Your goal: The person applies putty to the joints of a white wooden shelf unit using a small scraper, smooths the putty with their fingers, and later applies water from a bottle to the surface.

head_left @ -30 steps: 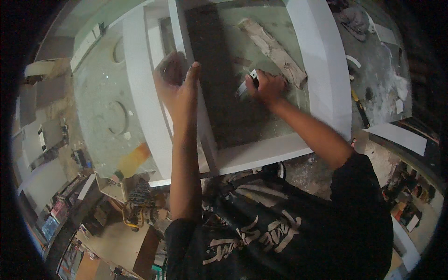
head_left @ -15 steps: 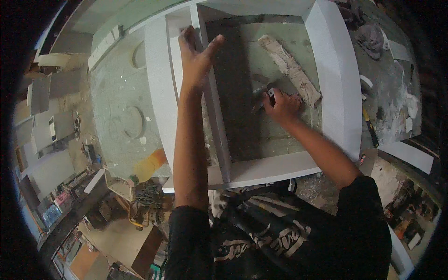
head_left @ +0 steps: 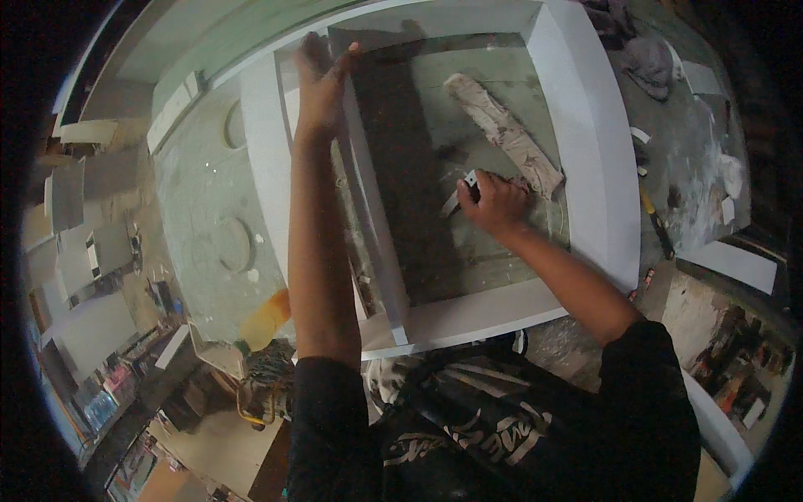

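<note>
Partly within right fingers point(head_left: 490, 185): tool point(head_left: 452, 202)

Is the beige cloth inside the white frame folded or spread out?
Not spread out: the beige cloth lies in a long, narrow, wrinkled strip. Folded or just bunched, I cannot tell.

Head camera, fisheye, facing down

Worn on the head, left of a pair. Looks down past the black shirt point(head_left: 535, 381) onto the white frame point(head_left: 598, 167) at near range. Upright; straight edges bow toward the rim.
</note>
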Demonstrator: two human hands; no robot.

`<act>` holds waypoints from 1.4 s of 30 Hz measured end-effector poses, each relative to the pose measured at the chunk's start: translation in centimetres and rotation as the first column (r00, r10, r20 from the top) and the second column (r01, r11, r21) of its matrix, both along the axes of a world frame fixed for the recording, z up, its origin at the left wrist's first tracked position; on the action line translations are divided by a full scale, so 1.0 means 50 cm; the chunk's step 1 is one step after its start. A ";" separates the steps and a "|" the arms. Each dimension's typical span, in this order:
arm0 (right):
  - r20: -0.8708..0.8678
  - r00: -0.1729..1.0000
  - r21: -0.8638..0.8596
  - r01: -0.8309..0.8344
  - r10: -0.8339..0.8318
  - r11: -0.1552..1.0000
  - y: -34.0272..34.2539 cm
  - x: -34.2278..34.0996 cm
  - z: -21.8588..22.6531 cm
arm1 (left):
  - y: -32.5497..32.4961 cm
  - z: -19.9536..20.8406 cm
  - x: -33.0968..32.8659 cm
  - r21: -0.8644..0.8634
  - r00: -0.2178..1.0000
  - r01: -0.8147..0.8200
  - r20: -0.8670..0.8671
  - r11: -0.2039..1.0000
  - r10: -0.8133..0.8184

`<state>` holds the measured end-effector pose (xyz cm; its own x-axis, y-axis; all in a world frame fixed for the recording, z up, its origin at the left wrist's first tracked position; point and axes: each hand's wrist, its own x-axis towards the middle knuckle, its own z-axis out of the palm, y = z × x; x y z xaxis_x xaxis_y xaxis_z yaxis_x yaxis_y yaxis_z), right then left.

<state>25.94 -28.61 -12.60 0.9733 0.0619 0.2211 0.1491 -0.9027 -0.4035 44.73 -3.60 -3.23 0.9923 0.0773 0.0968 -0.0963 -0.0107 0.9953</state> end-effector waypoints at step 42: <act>0.002 1.000 -0.039 -0.002 0.002 0.999 0.002 -0.002 -0.004 | -0.036 0.177 -0.696 0.264 0.906 0.000 -0.408 0.964 0.112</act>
